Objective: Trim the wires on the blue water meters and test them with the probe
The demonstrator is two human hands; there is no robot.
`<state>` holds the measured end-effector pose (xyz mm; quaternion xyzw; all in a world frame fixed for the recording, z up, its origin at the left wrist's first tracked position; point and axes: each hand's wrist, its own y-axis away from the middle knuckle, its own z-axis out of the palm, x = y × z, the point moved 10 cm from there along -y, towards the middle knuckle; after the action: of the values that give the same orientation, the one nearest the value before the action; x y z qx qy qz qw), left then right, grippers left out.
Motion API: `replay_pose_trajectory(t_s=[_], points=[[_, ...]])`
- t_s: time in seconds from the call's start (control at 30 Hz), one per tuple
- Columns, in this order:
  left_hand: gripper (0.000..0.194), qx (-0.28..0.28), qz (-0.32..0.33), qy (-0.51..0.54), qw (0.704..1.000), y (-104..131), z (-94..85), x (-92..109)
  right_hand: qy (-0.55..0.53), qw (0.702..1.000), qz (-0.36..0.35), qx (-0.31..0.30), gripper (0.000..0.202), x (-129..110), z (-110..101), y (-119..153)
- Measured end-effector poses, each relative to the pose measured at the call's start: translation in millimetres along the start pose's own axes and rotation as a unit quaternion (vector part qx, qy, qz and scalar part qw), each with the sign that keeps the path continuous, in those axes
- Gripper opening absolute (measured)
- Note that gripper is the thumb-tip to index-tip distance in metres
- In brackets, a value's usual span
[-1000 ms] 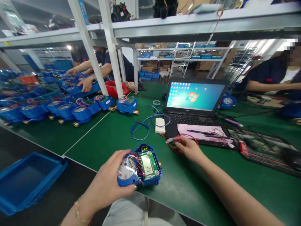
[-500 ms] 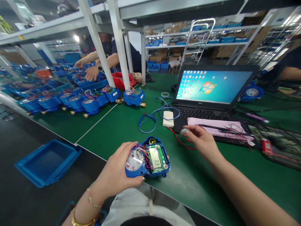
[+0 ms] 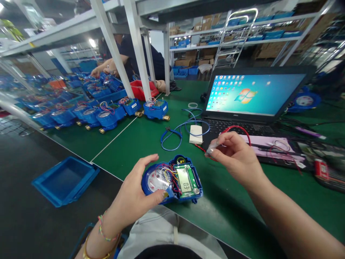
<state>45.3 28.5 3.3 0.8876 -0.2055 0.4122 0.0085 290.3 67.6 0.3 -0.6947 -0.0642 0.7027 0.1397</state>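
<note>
A blue water meter [image 3: 158, 178] lies at the bench's front edge, its housing open. Inside show coloured wires, a green circuit board [image 3: 192, 176] and a lit display [image 3: 184, 180] with digits. My left hand [image 3: 134, 190] is spread around the meter's left side, thumb over the rim of the dial and index finger raised clear. To the right, above the bench, my right hand [image 3: 237, 154] pinches a small translucent piece [image 3: 212, 146] between thumb and fingertips. A red cable [image 3: 238, 128] loops up behind this hand; where it joins the piece is hidden.
An open laptop [image 3: 250, 97] stands behind my right hand. A white box [image 3: 196, 134] and blue cable [image 3: 172, 144] lie nearby. Several blue meters [image 3: 106, 117] line the left bench. A blue tray [image 3: 64, 180] sits lower left. A co-worker's hand [image 3: 110, 66] is behind the posts.
My left hand has loosened around the meter, its index finger lifting away. My right hand has drawn nearer with the translucent piece, and the red cable now arches up behind it.
</note>
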Motion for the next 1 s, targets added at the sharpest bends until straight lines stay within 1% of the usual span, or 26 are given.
replay_pose_trajectory(t_s=[0.07, 0.13, 0.17, 0.2, 0.3, 0.37, 0.43, 0.53, 0.67, 0.77, 0.83, 0.93, 1.0], points=[[0.048, 0.059, 0.020, 0.022, 0.998, 2.5, -7.1, 9.5, -0.032, 0.999, 0.019, -0.016, 0.036, 1.8, 4.0, 2.4], [0.033, 0.107, 0.070, 0.023, 0.991, 6.3, -11.6, 26.7, -0.045, 0.997, 0.055, -0.042, 0.041, 4.8, 9.3, 5.8], [0.027, 0.114, 0.095, 0.011, 0.989, 7.8, -10.3, 36.0, -0.045, 0.995, 0.071, -0.055, 0.041, 5.5, 11.9, 8.0], [0.022, 0.108, 0.118, -0.009, 0.987, 8.7, -6.4, 45.0, -0.042, 0.993, 0.086, -0.068, 0.039, 5.5, 14.4, 10.4], [0.018, 0.064, 0.158, -0.076, 0.983, 8.2, 10.6, 61.5, -0.014, 0.990, 0.100, -0.103, 0.035, -1.3, 22.1, 17.9], [0.014, 0.048, 0.156, -0.100, 0.981, 6.5, 18.2, 62.2, 0.004, 0.987, 0.092, -0.133, 0.027, -9.1, 29.5, 23.1], [0.010, 0.045, 0.135, -0.107, 0.984, 4.5, 21.4, 56.4, 0.008, 0.985, 0.081, -0.154, 0.018, -16.2, 35.7, 27.6], [0.010, 0.045, 0.118, -0.093, 0.988, 4.3, 22.1, 50.2, 0.014, 0.983, 0.072, -0.165, 0.016, -21.5, 40.3, 32.1], [0.014, 0.037, 0.137, -0.072, 0.987, 7.2, 22.1, 52.1, 0.053, 0.981, 0.061, -0.175, 0.013, -23.9, 44.5, 36.0], [0.017, 0.031, 0.140, -0.066, 0.987, 9.0, 22.5, 51.5, 0.099, 0.980, 0.034, -0.170, 0.008, -27.9, 45.2, 37.2], [0.018, 0.022, 0.133, -0.065, 0.989, 9.1, 24.2, 48.9, 0.124, 0.980, 0.015, -0.156, 0.009, -30.4, 42.7, 37.3], [0.018, 0.020, 0.124, -0.058, 0.990, 7.6, 24.1, 45.7, 0.134, 0.981, 0.014, -0.136, 0.010, -29.7, 37.6, 37.5], [0.017, 0.021, 0.121, -0.052, 0.991, 5.3, 22.7, 45.0, 0.133, 0.982, 0.017, -0.135, 0.009, -29.0, 37.4, 37.8]])
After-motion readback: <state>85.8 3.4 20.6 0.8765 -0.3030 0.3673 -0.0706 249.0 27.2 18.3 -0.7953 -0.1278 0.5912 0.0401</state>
